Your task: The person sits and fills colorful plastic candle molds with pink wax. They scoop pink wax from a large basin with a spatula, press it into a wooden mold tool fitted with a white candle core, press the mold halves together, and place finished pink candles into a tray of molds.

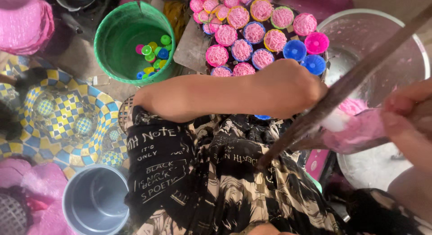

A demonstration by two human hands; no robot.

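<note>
Pink noodle-filled round plastic moulds (243, 35) already crowd the tray; two blue moulds (304, 56) remain empty. Left hand (288, 86) reaches there, grip hidden. Right hand (407, 111) clutches pink dough bag (360, 129).

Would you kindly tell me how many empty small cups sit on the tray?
3: a blue cup, a magenta cup and a second blue cup, clustered at the tray's right edge. The forearm may hide more.

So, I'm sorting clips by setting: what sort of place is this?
Probably a small home food workshop, worked at floor level: a tray of small cups filled with pink strands, a green bucket of spare cups, a large metal basin.
</note>
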